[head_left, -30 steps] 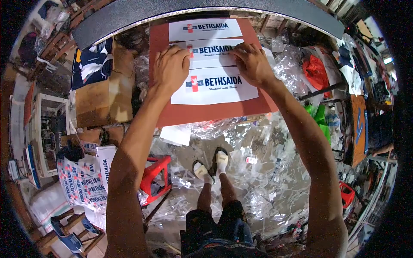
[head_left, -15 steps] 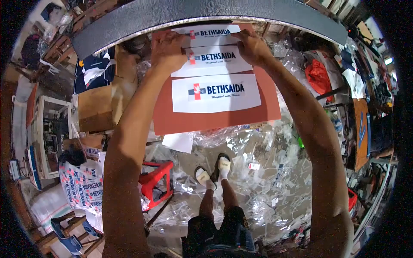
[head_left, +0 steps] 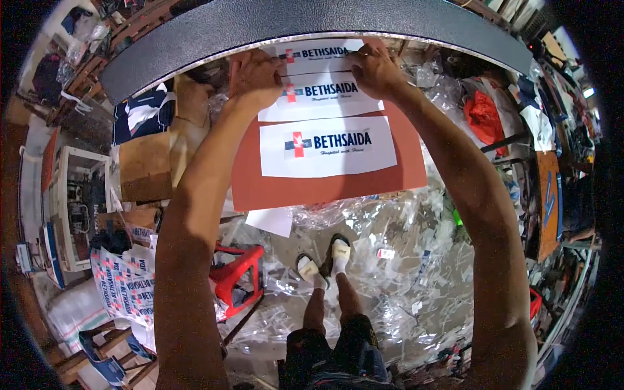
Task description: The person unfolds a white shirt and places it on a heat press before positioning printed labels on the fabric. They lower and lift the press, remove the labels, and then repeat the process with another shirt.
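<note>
Three white pieces printed with the word BETHSAIDA lie in a row on a reddish-brown board. The nearest printed piece (head_left: 260, 153) is fully visible, flat on the bare-edged board (head_left: 325, 192). Behind it is the middle printed piece (head_left: 325, 110). My left hand (head_left: 255, 81), fingers bent, grips the left end of the farthest printed piece (head_left: 312, 65). At that piece's right end my right hand (head_left: 378, 70) has its thumb and fingers closed. The fingertips are partly hidden. Just beyond both hands hangs a broad black padded plate (head_left: 312, 18), covering the board's far edge.
Clear plastic scraps (head_left: 403, 292) litter the floor around my feet. A red stool (head_left: 237, 279) stands at left, near a stack of printed BETHSAIDA sheets (head_left: 127, 286). Cardboard (head_left: 146, 166) and folded dark cloth (head_left: 140, 117) are left of the board; a red bag (head_left: 481, 120) is right.
My right hand has shifted slightly left and inward on the farthest piece. The board and its pieces appear slightly lower in view, along with the black plate. My left hand stays at the same end.
</note>
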